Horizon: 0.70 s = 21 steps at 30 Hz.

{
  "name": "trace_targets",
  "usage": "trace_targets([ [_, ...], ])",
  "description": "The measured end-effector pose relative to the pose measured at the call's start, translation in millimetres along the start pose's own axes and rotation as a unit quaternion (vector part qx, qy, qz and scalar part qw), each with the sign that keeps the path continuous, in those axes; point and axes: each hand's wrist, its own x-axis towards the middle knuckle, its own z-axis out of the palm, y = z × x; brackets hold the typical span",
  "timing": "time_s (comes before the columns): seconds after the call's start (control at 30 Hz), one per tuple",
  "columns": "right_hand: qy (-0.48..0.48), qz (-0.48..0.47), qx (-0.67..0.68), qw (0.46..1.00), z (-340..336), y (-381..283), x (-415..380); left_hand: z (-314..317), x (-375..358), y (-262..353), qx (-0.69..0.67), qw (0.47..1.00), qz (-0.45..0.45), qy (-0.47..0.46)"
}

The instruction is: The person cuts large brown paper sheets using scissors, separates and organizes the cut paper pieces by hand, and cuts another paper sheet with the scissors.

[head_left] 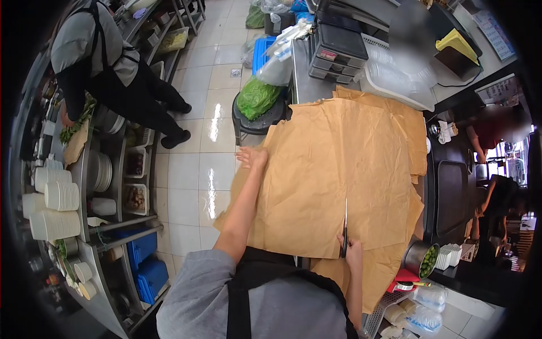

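Large sheets of brown kraft paper (316, 164) lie stacked and creased in front of me, with ragged edges at the far side. My right hand (353, 252) is closed around the black handle of a knife (345, 226) at the near edge of the top sheet. The knife's narrow blade points away from me, over the paper and along a lengthwise crease. At the left edge of the sheet, my left hand (252, 157) is open, its fingers stretched out to the left.
Green produce in a plastic bag (258, 97) sits on a black stool beyond my left hand. Black drawers (337, 48) and a white basket (395, 85) stand past the paper. At right are a pot of green fruit (420, 259) and a dark tray (452, 195). Another person (107, 56) works at the left shelves.
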Motion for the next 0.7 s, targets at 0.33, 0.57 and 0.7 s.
trace_targets([
  [0.33,-0.006,0.009,0.029,1.000,1,11,1,18,-80,145,-0.018,0.770,0.638,0.004],
  [0.57,-0.014,0.007,0.136,0.991,-10,-18,-19,35,-94,236,0.291,0.789,0.487,-0.236],
  [0.7,-0.043,-0.014,0.156,0.987,-10,-7,-12,48,-83,242,0.141,0.768,0.540,-0.314],
])
